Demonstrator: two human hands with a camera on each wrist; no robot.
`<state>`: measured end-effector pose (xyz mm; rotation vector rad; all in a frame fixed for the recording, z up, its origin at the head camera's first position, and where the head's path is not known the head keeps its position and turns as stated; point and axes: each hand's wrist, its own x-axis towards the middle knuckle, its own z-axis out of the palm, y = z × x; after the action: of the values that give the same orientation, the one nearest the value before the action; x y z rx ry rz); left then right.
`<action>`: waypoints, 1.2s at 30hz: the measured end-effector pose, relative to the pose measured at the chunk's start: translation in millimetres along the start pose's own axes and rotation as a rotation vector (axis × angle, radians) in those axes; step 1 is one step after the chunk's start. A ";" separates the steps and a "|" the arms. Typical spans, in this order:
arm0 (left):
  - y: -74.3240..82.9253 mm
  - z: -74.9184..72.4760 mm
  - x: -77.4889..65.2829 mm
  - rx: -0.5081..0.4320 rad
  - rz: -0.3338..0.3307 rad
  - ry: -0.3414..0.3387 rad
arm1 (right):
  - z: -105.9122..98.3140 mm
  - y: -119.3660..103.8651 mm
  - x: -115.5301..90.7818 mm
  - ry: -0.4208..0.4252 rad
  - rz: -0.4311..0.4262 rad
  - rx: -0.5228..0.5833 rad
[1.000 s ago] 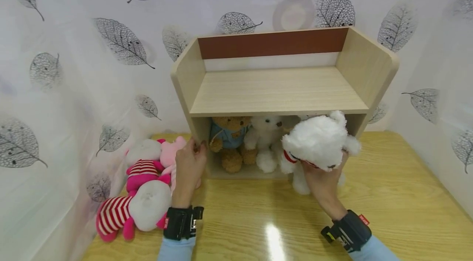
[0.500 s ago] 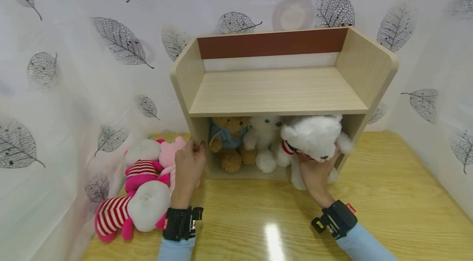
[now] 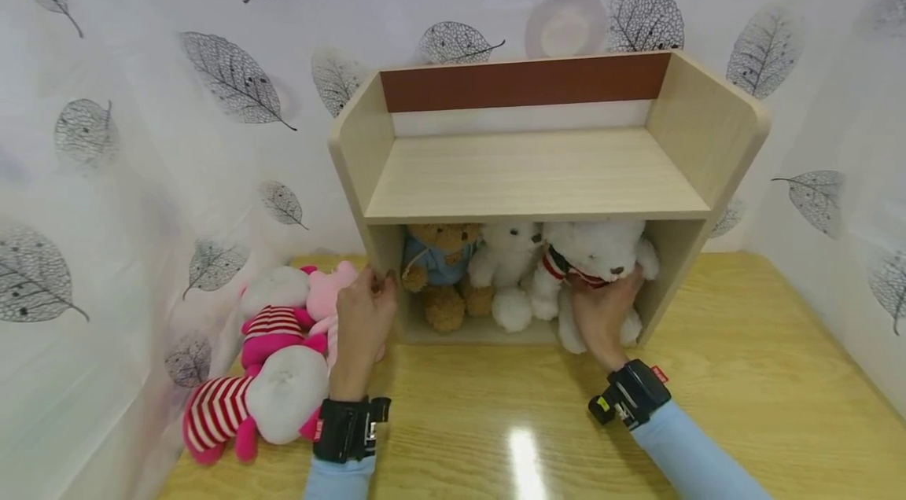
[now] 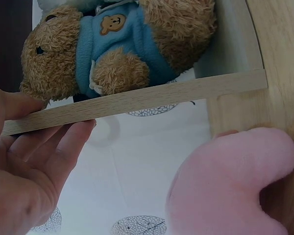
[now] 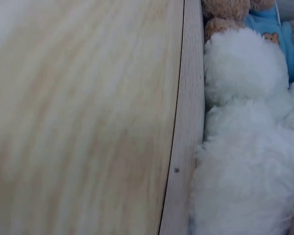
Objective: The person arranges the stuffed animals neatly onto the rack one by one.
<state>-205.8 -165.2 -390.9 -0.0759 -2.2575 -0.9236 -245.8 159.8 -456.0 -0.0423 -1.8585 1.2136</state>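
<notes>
My left hand (image 3: 364,327) grips the left side panel (image 4: 137,102) of a two-level wooden shelf (image 3: 538,178). The left wrist view has the thumb inside the panel and the fingers outside. At the right end of the lower compartment, my right hand (image 3: 605,315) holds a white plush bear (image 3: 591,248) with a red-trimmed neckerchief by its front, below the head. That bear faces outward, and its feet are at the compartment's front edge. Left of it sit a smaller white plush toy (image 3: 506,256) and a brown teddy bear (image 3: 442,272) in a blue top.
Left of the shelf, on the wooden table (image 3: 481,421), lie plush toys with red-and-white stripes (image 3: 219,409) and a pink plush toy (image 3: 325,292). A leaf-patterned sheet (image 3: 141,170) hangs behind and at both sides. The upper shelf board spans just above the bears' heads.
My right hand has pushed the white plush bear inward and left, from in front of the shelf into the lower compartment. The left hand has stayed on the side panel.
</notes>
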 end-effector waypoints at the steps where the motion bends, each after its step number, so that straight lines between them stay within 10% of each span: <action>1: 0.4 -0.6 0.3 0.000 -0.002 -0.002 | 1.5 1.1 1.4 -0.006 0.012 -0.013; 10: -1.6 -0.7 -0.3 0.014 -0.030 -0.029 | 17.0 5.0 13.1 -0.034 0.282 0.019; 21: -1.5 -1.4 0.2 -0.005 -0.005 -0.020 | 15.6 11.2 15.6 -0.135 0.318 -0.116; 36: -1.3 0.4 -0.3 -0.005 -0.031 -0.025 | -39.0 -13.2 -0.1 -0.419 -0.066 -0.315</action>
<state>-206.1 -165.9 -392.1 -0.0544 -2.2853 -0.9491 -213.6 181.0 -441.2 0.1066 -2.3846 0.9213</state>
